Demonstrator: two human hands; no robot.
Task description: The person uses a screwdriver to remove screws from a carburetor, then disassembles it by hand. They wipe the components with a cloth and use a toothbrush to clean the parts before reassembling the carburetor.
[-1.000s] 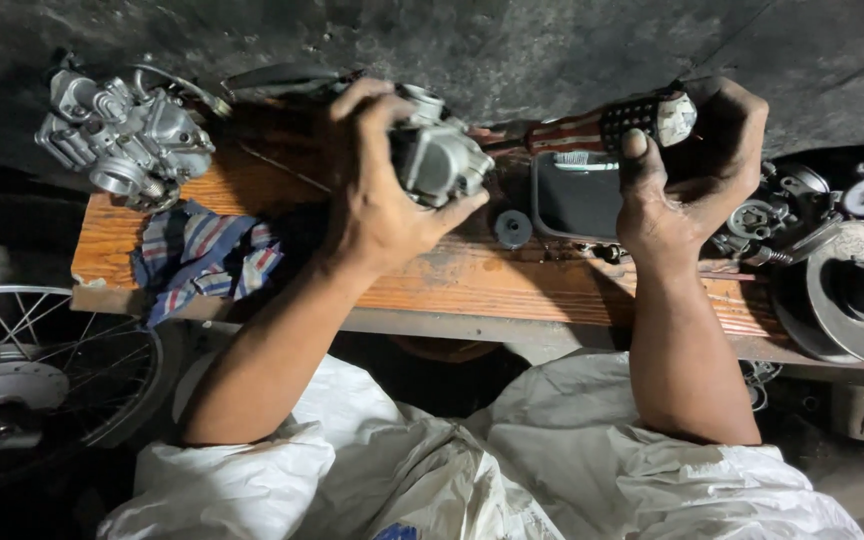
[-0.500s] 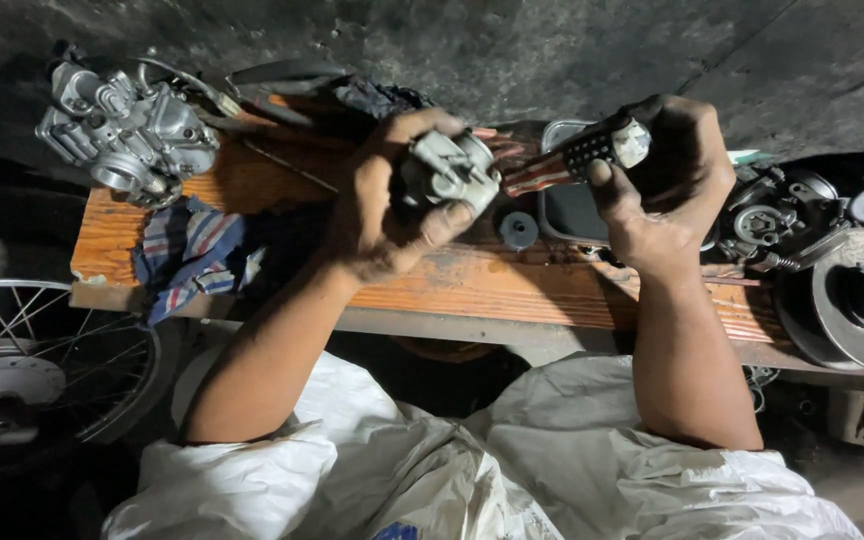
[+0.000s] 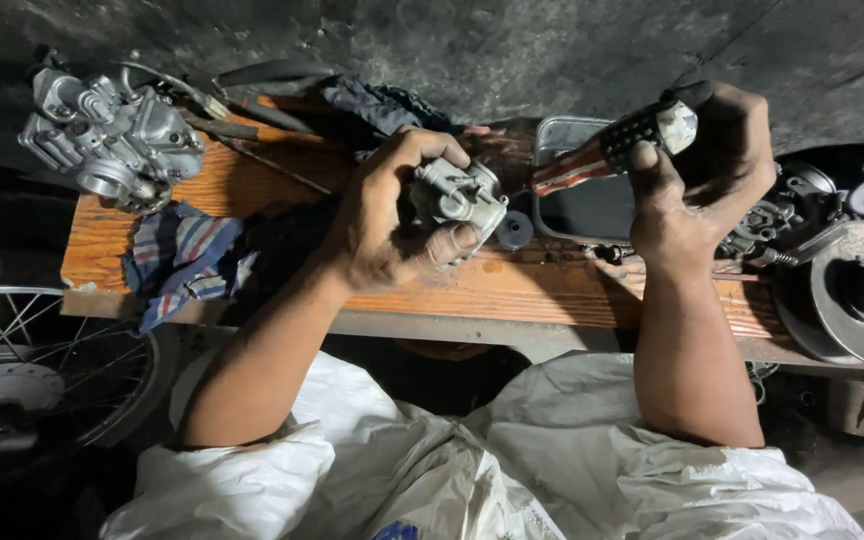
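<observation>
Left hand [image 3: 382, 225] grips a small carburetor [image 3: 457, 195] above the wooden bench [image 3: 552, 290]; right hand [image 3: 697, 185] clutches a striped-handled screwdriver [image 3: 607, 150], its tip apparently nearing the part. Another carburetor [image 3: 112, 135] lies beside a rag [image 3: 187, 260], apparently untouched.

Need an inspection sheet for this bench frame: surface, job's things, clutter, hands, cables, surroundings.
Surface: worn orange wooden bench, stained.
Job's things: small grey carburetor; screwdriver with striped handle, pointed toward it.
Clutter: second carburetor assembly at bench's left end; striped rag; metal tray; small round part.
Hands: left hand grips the small carburetor; right hand grips the screwdriver.
Cables: thin cable by the assembly.
Surroundings: spoked wheel at left; engine parts at right; concrete floor.
</observation>
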